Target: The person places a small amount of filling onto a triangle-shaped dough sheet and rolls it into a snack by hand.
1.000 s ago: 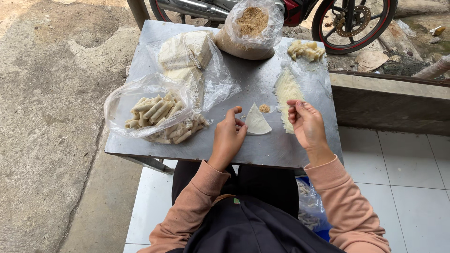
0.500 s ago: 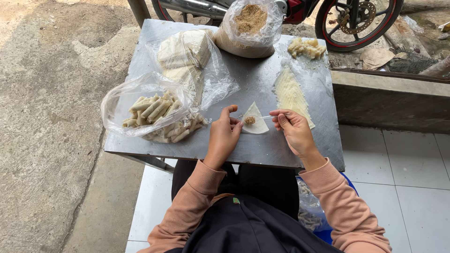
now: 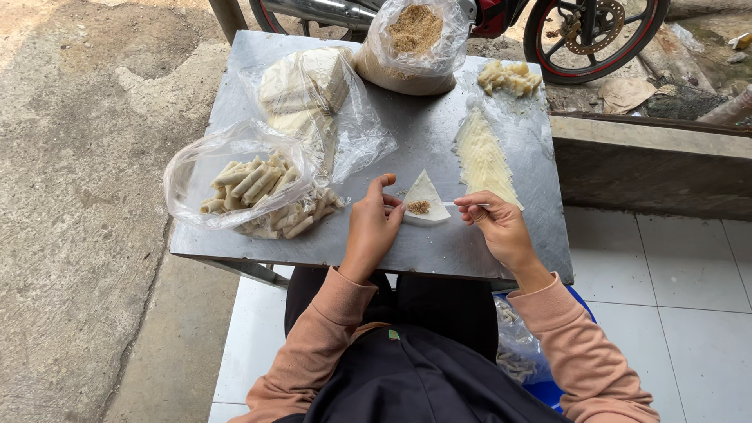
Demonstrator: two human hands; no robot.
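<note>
Steel surface (image 3: 439, 141), near edge: our left hand (image 3: 370, 227) fingers pinch triangular white wrapper (image 3: 424, 196), crumbly brown filling (image 3: 419, 207); right hand (image 3: 495, 223) pinches thin white spoon (image 3: 453, 204).

A small white triangular wrapper (image 3: 425, 196) lies flat on the metal bench (image 3: 439, 133), point facing away, with a little mound of brown filling (image 3: 419, 207) near its lower edge.
</note>
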